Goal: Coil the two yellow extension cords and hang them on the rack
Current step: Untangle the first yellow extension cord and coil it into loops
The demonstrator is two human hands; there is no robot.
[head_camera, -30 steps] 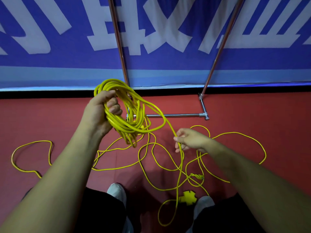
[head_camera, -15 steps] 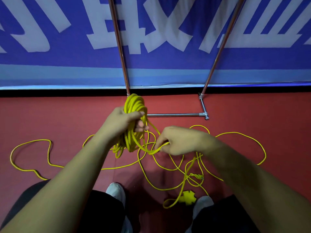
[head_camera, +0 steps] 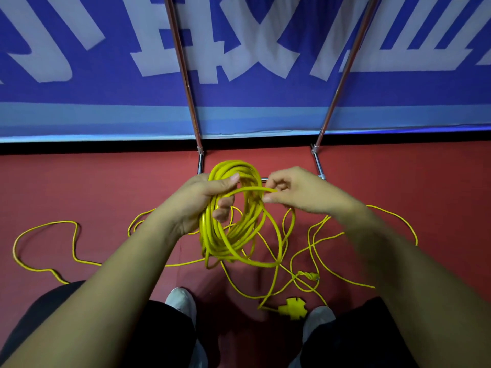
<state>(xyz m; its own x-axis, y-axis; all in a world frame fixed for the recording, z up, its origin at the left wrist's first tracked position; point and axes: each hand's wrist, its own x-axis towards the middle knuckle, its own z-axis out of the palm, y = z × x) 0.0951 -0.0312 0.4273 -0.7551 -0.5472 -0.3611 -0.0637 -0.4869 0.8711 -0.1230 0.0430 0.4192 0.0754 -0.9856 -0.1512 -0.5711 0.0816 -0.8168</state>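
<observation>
My left hand (head_camera: 202,200) grips a thick coil of yellow extension cord (head_camera: 231,235) at its top, the loops hanging below the fist. My right hand (head_camera: 297,192) pinches a strand of the same cord and holds it against the coil's top right. More yellow cord (head_camera: 313,251) lies loose in tangled loops on the red floor, with a knot (head_camera: 308,275) and a yellow socket block (head_camera: 292,309) near my right shoe. A long thin stretch of cord (head_camera: 45,245) trails off to the left. The metal rack (head_camera: 317,160) stands right behind the coil.
The rack's two poles (head_camera: 186,75) rise against a blue banner with white characters (head_camera: 239,49). Its base bar lies on the red floor (head_camera: 398,176) by the wall. My two grey shoes (head_camera: 180,301) and dark trousers fill the bottom edge.
My right hand rose from the floor loops to the coil's top, bringing a strand with it. The left hand turned the coil so its loops face me. Slack on the floor shortened.
</observation>
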